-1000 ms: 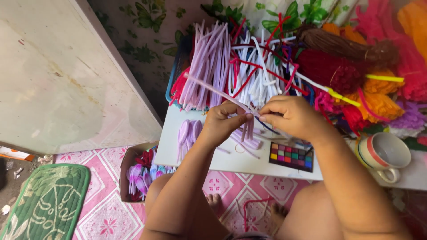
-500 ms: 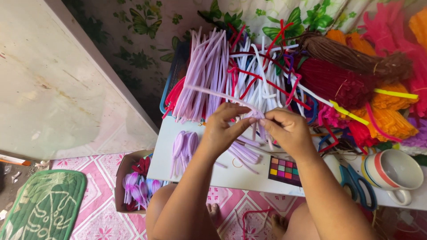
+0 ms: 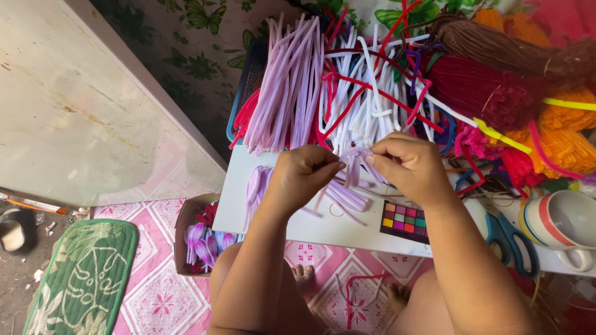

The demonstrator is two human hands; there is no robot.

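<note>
My left hand [image 3: 305, 174] and right hand [image 3: 406, 166] both pinch a lilac pipe cleaner [image 3: 355, 162] between closed fingers, held just above the white desk [image 3: 323, 226]. Behind it lie lilac stems [image 3: 288, 87]; scissors [image 3: 509, 232] and a cup [image 3: 562, 226] sit to my right.

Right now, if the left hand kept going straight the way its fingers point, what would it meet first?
The left hand points right, so it would likely first meet the looped lilac pipe-cleaner piece pinched between both hands, then the right hand; depth is unclear.
</note>
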